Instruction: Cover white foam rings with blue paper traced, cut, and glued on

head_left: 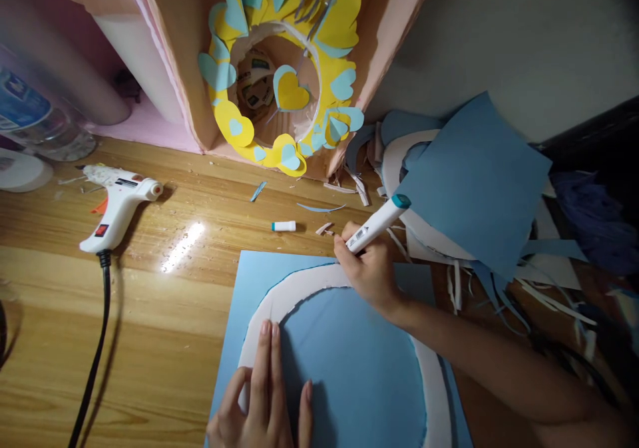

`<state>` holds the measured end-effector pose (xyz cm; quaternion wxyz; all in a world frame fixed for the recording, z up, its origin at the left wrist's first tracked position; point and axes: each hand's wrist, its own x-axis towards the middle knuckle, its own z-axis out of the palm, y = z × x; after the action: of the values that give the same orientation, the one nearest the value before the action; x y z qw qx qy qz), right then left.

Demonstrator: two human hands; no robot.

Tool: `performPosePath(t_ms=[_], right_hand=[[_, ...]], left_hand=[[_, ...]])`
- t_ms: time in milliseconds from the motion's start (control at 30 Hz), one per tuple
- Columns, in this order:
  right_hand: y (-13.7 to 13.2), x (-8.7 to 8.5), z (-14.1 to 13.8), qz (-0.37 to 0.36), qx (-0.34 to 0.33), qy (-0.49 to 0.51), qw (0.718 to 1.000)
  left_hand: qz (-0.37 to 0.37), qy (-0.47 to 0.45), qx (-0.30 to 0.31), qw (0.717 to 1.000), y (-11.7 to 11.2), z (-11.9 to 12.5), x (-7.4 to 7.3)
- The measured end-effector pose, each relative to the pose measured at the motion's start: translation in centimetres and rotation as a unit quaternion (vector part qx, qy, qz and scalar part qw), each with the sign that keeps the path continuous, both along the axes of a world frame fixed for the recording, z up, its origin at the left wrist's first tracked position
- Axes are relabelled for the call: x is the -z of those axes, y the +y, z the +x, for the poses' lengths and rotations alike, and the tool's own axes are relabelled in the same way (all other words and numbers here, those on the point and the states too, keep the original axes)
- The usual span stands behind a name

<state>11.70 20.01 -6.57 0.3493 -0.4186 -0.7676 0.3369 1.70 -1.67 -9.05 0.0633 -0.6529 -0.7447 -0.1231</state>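
Note:
A large sheet of blue paper (359, 368) lies on the table, and on it rests a white ring-shaped cutout (292, 289) with slightly ragged edges. Flat on the ring's left side, my left hand (262, 388) presses with its fingers stretched out. My right hand (369, 268) grips a white marker (374, 225) with a teal end, at the ring's upper edge; the tip is hidden behind the fingers. A dark blue line follows parts of the ring's outer and inner edges. The marker's cap (283, 226) lies on the wood just beyond the sheet.
At left, a white glue gun (120, 202) trails a black cord. Behind stands a pink box (174, 68) with a yellow wreath (329, 75) of paper hearts. Blue paper pieces (474, 182) and scraps (554, 298) pile at right. A plastic bottle (40, 118) is far left.

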Motion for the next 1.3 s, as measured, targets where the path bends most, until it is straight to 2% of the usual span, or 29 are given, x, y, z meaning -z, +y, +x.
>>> performPosePath(t_ms=[200,267,367,467,567,633,700,800,867,1000,1067,1133,1300], right_hand=[[0.1,-0.2,0.2,0.038,0.020,0.065,0.997],[0.3,-0.1,0.1,0.028,0.019,0.086,0.996],[1.0,0.5,0.0,-0.068,0.003,0.121,0.990],[1.9,1.0,0.0,-0.179,-0.009,0.177,0.968],[2.2,0.0,0.7,-0.208,-0.050,0.182,0.960],[1.7,-1.6,2.0,-0.200,-0.093,0.136,0.966],[0.7,-3.4,4.1,-0.181,-0.110,0.079,0.974],[-1.7,-4.8,8.2,-0.145,-0.066,-0.002,0.987],[-3.6,-4.4,11.1,-0.124,-0.017,-0.058,0.990],[-7.3,-1.7,14.9,-0.063,0.089,-0.100,0.989],[-8.7,-0.7,15.5,-0.052,0.117,-0.115,0.985],[-9.6,-0.7,15.4,-0.041,0.135,-0.124,0.982],[-10.2,-3.1,14.0,0.024,0.136,-0.146,0.980]], left_hand=[[-0.001,-0.004,-0.002,1.000,0.0,0.1,0.1],[-0.004,-0.007,-0.005,1.000,0.0,0.2,-0.1],[-0.005,-0.013,-0.051,0.999,0.0,0.8,-0.5],[-0.006,-0.027,-0.091,0.995,0.2,1.3,-1.0],[-0.004,-0.045,-0.100,0.994,0.3,1.7,-1.4],[-0.006,-0.055,-0.108,0.993,0.2,1.8,-1.5],[-0.009,-0.061,-0.116,0.991,0.2,1.8,-1.5],[-0.011,-0.061,-0.118,0.991,0.1,1.8,-1.6],[-0.004,-0.064,-0.114,0.991,0.2,1.8,-1.7],[-0.008,-0.066,-0.101,0.993,0.4,1.7,-2.2],[-0.008,-0.065,-0.089,0.994,0.5,1.7,-2.3],[0.002,-0.074,-0.077,0.994,0.6,1.6,-2.4],[0.010,-0.106,-0.059,0.993,0.6,1.0,-2.3]])
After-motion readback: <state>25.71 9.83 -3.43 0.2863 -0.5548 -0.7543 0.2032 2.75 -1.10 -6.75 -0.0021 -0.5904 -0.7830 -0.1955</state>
